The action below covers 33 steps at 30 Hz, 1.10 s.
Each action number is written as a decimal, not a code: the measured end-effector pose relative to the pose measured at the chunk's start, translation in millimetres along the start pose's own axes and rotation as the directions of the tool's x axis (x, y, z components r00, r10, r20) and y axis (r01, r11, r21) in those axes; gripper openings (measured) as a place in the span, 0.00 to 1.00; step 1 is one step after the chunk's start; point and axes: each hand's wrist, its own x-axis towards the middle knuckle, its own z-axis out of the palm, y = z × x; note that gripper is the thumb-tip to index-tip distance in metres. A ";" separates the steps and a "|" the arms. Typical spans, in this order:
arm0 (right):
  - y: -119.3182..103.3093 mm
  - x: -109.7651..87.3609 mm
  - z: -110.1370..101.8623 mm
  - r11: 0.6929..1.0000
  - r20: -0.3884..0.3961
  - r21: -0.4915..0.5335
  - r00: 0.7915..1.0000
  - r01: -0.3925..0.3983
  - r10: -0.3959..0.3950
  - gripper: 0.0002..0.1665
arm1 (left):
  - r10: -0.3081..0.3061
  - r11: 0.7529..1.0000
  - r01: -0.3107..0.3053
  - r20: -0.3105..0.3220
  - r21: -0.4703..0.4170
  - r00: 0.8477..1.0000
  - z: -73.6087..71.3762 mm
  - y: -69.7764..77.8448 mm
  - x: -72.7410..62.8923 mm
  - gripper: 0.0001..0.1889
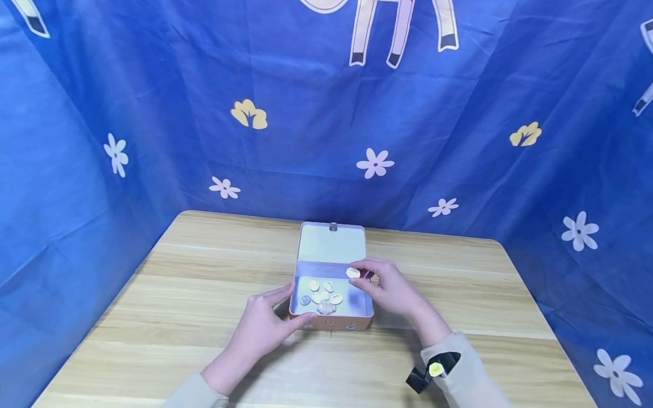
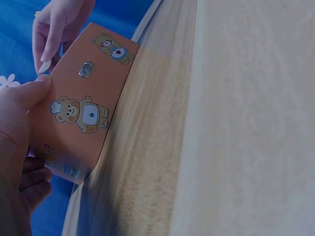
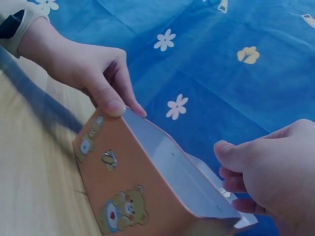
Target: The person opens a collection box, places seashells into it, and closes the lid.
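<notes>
An orange tin box (image 1: 339, 322) with bear pictures stands with its hinged lid (image 1: 333, 242) raised at the back. My left hand (image 1: 262, 323) grips its left side, thumb at the front rim and fingers along the side. Between thumb and fingers, my right hand (image 1: 390, 289) pinches a white shell (image 1: 353, 272) above the box's right part; the left wrist view shows this shell edge-on. Inside the box lie several small pale shells (image 1: 314, 285), a greyish round shell (image 1: 305, 300) and a larger striped shell (image 1: 326, 307) near the front.
The box stands on a wood-grain table (image 1: 204, 283). A blue curtain (image 1: 306, 170) with flowers and animal prints hangs behind the table and along both sides. A black strap (image 1: 442, 362) sits around the right sleeve.
</notes>
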 end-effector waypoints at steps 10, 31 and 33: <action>-1.0 9.3 19.4 1.000 0.064 0.009 0.998 -0.001 0.000 0.18 | 0.024 0.999 -0.023 -0.013 0.028 1.000 1.0 0.2 -1.3 0.48; 1.8 17.9 31.4 0.999 0.140 -0.016 0.990 0.031 -0.029 0.20 | 0.033 0.999 -0.033 -0.015 0.036 0.999 -0.3 0.9 -1.0 0.48; 3.2 17.5 30.8 0.999 0.127 -0.007 0.991 0.034 -0.033 0.19 | 0.035 0.998 -0.035 -0.017 0.043 0.999 -0.7 0.2 -1.0 0.48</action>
